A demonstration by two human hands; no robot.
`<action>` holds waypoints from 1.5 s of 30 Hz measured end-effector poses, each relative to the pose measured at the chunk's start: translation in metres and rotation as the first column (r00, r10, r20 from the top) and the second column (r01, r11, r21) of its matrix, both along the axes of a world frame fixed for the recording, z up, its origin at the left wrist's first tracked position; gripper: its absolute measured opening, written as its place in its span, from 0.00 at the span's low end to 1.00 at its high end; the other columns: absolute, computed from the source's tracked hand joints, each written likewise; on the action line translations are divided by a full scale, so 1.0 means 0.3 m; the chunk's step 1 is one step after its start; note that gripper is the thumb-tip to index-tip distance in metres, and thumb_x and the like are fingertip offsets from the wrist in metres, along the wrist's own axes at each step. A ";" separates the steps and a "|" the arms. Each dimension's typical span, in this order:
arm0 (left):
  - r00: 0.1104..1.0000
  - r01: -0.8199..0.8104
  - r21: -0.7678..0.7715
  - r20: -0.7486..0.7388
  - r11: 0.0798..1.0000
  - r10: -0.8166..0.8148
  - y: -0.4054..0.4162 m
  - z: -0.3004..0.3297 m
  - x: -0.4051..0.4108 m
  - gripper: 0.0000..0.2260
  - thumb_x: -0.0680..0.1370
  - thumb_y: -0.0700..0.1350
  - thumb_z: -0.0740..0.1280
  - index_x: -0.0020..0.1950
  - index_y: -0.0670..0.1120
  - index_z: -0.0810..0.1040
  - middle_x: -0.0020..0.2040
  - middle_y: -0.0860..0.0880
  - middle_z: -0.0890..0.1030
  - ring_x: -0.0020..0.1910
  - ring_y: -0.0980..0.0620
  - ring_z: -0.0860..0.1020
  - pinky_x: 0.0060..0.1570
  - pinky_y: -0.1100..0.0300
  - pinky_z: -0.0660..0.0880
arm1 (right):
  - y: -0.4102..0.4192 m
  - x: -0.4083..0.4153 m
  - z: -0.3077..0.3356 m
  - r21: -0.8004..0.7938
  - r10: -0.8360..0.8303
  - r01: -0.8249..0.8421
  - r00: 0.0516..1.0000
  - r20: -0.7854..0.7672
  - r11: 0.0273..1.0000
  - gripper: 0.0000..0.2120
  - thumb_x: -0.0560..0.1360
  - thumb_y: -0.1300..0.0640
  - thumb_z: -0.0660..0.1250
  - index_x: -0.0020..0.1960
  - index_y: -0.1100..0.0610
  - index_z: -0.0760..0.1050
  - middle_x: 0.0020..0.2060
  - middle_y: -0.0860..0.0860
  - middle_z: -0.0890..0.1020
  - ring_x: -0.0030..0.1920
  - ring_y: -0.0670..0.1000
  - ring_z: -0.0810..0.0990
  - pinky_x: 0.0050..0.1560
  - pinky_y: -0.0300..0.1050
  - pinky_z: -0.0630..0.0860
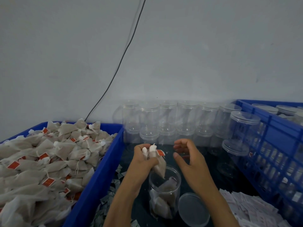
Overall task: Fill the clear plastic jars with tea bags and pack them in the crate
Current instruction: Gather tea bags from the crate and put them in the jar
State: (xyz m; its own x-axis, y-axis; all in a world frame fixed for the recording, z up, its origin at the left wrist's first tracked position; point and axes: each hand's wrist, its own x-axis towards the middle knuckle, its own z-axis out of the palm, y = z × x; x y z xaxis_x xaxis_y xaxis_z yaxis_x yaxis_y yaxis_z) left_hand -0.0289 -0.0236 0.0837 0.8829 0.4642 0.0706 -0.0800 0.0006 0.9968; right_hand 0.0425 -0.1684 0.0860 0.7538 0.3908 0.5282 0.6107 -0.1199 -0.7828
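Observation:
An open clear plastic jar (165,194) stands on the dark table in front of me, partly filled with tea bags. My left hand (144,159) is shut on a few tea bags (159,167) and holds them just over the jar's mouth; one hangs into the opening. To the right of the jar's mouth hovers my right hand (188,154), fingers apart and curled, holding nothing. The jar's clear lid (193,208) lies flat on the table to its right. A blue bin (100,174) at the left is heaped with loose tea bags (45,163) with red tags.
Several empty lidded jars (168,122) are stacked in two tiers against the wall behind my hands. A blue slatted crate (275,154) at the right holds lidded jars (285,110). White paper packets (246,208) lie at lower right. A black cable (121,59) runs down the wall.

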 end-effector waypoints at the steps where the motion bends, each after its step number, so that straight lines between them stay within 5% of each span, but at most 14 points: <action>1: 0.999 0.044 0.010 0.001 0.999 -0.044 0.003 0.002 -0.002 0.19 0.74 0.35 0.67 0.58 0.54 0.69 0.54 0.49 0.76 0.50 0.53 0.80 0.41 0.64 0.78 | -0.001 -0.008 0.009 0.016 0.044 -0.044 0.999 0.005 0.999 0.08 0.76 0.55 0.68 0.52 0.45 0.74 0.48 0.41 0.79 0.51 0.39 0.77 0.52 0.34 0.75; 4: 0.987 0.159 0.048 -0.012 0.986 -0.159 -0.006 0.007 -0.015 0.19 0.74 0.37 0.68 0.62 0.53 0.69 0.55 0.47 0.79 0.52 0.51 0.81 0.50 0.58 0.80 | 0.006 -0.032 0.022 -0.050 0.197 -0.198 0.980 -0.024 0.979 0.10 0.72 0.46 0.69 0.52 0.47 0.76 0.46 0.42 0.80 0.48 0.42 0.79 0.48 0.35 0.76; 6: 0.984 0.179 0.095 -0.029 0.979 -0.177 -0.013 0.005 -0.019 0.16 0.77 0.38 0.67 0.62 0.51 0.70 0.56 0.47 0.79 0.53 0.51 0.81 0.52 0.55 0.80 | 0.014 -0.035 0.017 -0.104 0.198 -0.197 0.980 -0.001 0.975 0.07 0.73 0.52 0.72 0.49 0.51 0.77 0.45 0.45 0.80 0.45 0.44 0.79 0.46 0.37 0.77; 14: 0.992 0.092 0.132 0.069 0.987 -0.102 -0.003 0.013 -0.017 0.07 0.79 0.38 0.64 0.56 0.43 0.77 0.53 0.46 0.82 0.50 0.52 0.83 0.41 0.62 0.80 | 0.001 -0.018 0.012 0.017 -0.021 0.021 1.000 0.002 1.000 0.05 0.73 0.62 0.71 0.41 0.53 0.79 0.37 0.44 0.82 0.39 0.42 0.80 0.40 0.33 0.75; 18: 0.993 -0.014 0.050 0.119 0.999 0.008 0.016 0.012 -0.006 0.06 0.79 0.39 0.64 0.56 0.44 0.74 0.56 0.45 0.81 0.50 0.49 0.83 0.37 0.61 0.80 | -0.008 -0.019 0.011 -0.142 0.043 -0.050 0.998 -0.054 0.989 0.06 0.73 0.60 0.72 0.46 0.52 0.78 0.39 0.46 0.81 0.41 0.40 0.79 0.41 0.33 0.76; 21: 0.996 -0.071 0.153 0.070 0.986 0.061 0.021 0.004 -0.004 0.07 0.78 0.44 0.66 0.53 0.50 0.70 0.56 0.47 0.78 0.49 0.48 0.81 0.34 0.64 0.79 | -0.010 -0.018 0.006 -0.226 -0.002 0.001 1.000 -0.007 0.974 0.05 0.74 0.58 0.71 0.49 0.51 0.77 0.44 0.43 0.80 0.44 0.39 0.79 0.46 0.31 0.75; 24: 0.993 -0.115 0.421 0.056 0.900 0.101 0.012 -0.006 -0.004 0.07 0.77 0.49 0.67 0.47 0.52 0.69 0.47 0.55 0.77 0.45 0.55 0.78 0.33 0.68 0.75 | -0.020 -0.019 0.013 -0.210 -0.058 0.066 0.997 0.046 0.976 0.04 0.76 0.57 0.68 0.48 0.49 0.77 0.45 0.40 0.80 0.46 0.37 0.77 0.47 0.29 0.73; 26: 0.995 -0.100 0.543 0.078 0.833 0.069 0.003 -0.008 -0.005 0.08 0.75 0.52 0.68 0.44 0.52 0.71 0.42 0.61 0.79 0.45 0.60 0.78 0.41 0.66 0.74 | -0.026 -0.019 0.020 -0.179 -0.047 0.054 0.998 0.044 0.982 0.04 0.76 0.58 0.68 0.47 0.49 0.78 0.43 0.40 0.80 0.46 0.36 0.77 0.45 0.27 0.73; 29: 0.999 -0.048 0.708 0.049 0.704 0.018 -0.004 -0.007 -0.007 0.07 0.72 0.55 0.71 0.42 0.55 0.75 0.48 0.64 0.78 0.53 0.63 0.74 0.56 0.61 0.70 | -0.030 -0.018 0.028 -0.146 -0.032 0.037 0.999 0.036 0.989 0.05 0.76 0.60 0.67 0.45 0.50 0.79 0.42 0.42 0.81 0.45 0.37 0.78 0.45 0.27 0.73; 33: 0.994 -0.043 0.872 -0.011 0.487 0.107 -0.013 -0.012 -0.003 0.09 0.70 0.60 0.71 0.44 0.61 0.74 0.48 0.61 0.75 0.51 0.61 0.70 0.56 0.62 0.61 | -0.036 -0.011 0.027 -0.140 -0.054 0.058 0.998 0.032 0.988 0.06 0.77 0.61 0.67 0.44 0.51 0.79 0.41 0.42 0.82 0.44 0.37 0.78 0.45 0.27 0.73; 37: 0.991 -0.091 0.851 0.023 0.518 0.135 -0.008 -0.016 -0.006 0.21 0.68 0.64 0.72 0.55 0.67 0.66 0.42 0.67 0.75 0.50 0.68 0.71 0.54 0.63 0.55 | -0.039 -0.002 0.022 -0.153 -0.054 0.056 0.998 0.016 0.987 0.06 0.77 0.61 0.66 0.45 0.51 0.79 0.41 0.42 0.82 0.44 0.38 0.78 0.45 0.28 0.73; 42: 0.962 -0.248 0.790 0.130 0.561 0.242 0.025 -0.017 -0.006 0.13 0.72 0.52 0.73 0.41 0.65 0.70 0.42 0.64 0.76 0.46 0.65 0.73 0.60 0.57 0.64 | -0.034 -0.017 0.029 -0.246 -0.025 0.039 0.998 0.061 0.969 0.13 0.76 0.68 0.62 0.45 0.52 0.79 0.39 0.43 0.82 0.42 0.40 0.79 0.45 0.33 0.76; 45: 0.950 -0.275 0.721 0.101 0.636 0.296 0.048 -0.038 0.001 0.14 0.75 0.44 0.71 0.40 0.62 0.71 0.42 0.61 0.77 0.44 0.63 0.75 0.59 0.50 0.72 | -0.005 -0.038 0.013 -0.490 0.052 0.061 0.976 0.213 0.869 0.16 0.74 0.68 0.58 0.48 0.52 0.80 0.44 0.44 0.83 0.47 0.42 0.78 0.54 0.40 0.72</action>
